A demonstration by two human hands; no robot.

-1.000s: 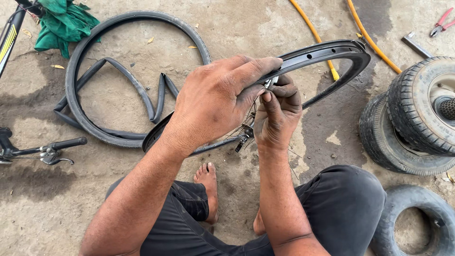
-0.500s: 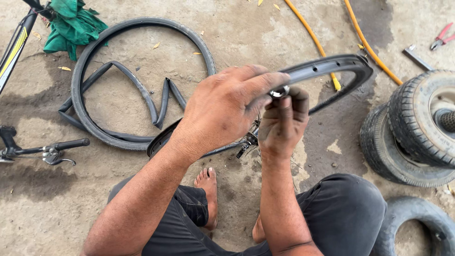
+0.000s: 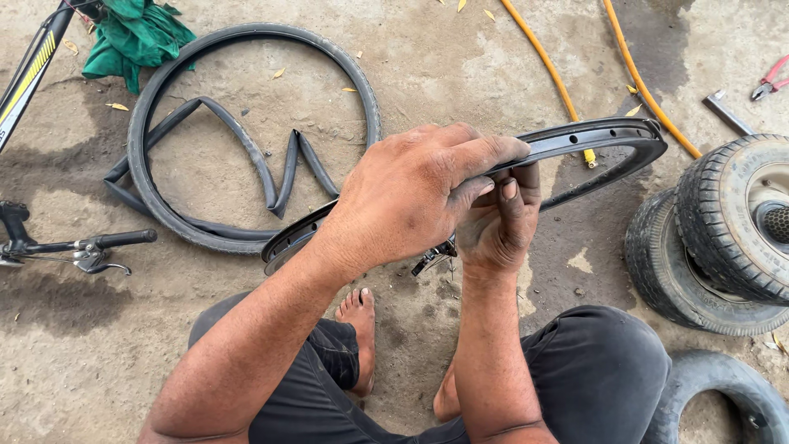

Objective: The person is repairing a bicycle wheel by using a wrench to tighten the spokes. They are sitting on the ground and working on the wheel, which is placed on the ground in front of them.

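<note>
I hold a black bicycle wheel rim (image 3: 604,140) flat in front of me, above the concrete ground. My left hand (image 3: 415,193) wraps over the near side of the rim and grips it. My right hand (image 3: 497,226) is under the rim, its fingers pinched up against the inner side beneath my left fingers; what they pinch is hidden. The hub (image 3: 431,259) with its axle shows below my hands.
A black tyre (image 3: 160,210) lies on the ground at the left with a limp inner tube (image 3: 275,177) inside it. A green cloth (image 3: 131,37), a bicycle frame (image 3: 33,66) and a handlebar (image 3: 90,244) are further left. Orange hoses (image 3: 559,78), small tyred wheels (image 3: 723,230) and red pliers (image 3: 768,78) are at right.
My hands and the rim have shifted slightly. My right fingers have moved up closer under my left fingers on the rim.
</note>
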